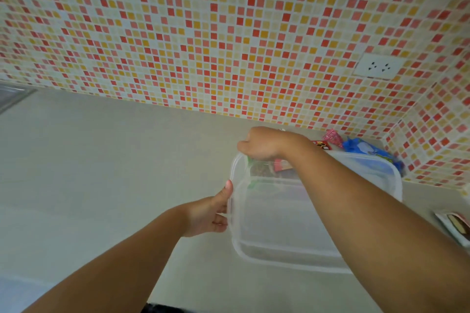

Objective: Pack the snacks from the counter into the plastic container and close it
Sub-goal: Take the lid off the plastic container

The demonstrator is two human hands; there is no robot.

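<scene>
A clear plastic container (279, 256) sits on the pale counter (101, 160) with a translucent lid (274, 211) over it. Through the lid, at the far end, I can make out green, brown and red snack packets (259, 169). My left hand (208, 213) pinches the left edge, thumb on top and fingers underneath. My right hand (262, 143) reaches across and curls its fingers over the far left corner of the lid. My right forearm hides much of the container's right side.
Behind the container, in the tiled corner, lie a red box (323, 145), a pink packet (333, 137) and a blue packet (366, 147). Another snack packet (455, 226) lies at the right edge. A wall socket (379, 66) sits above.
</scene>
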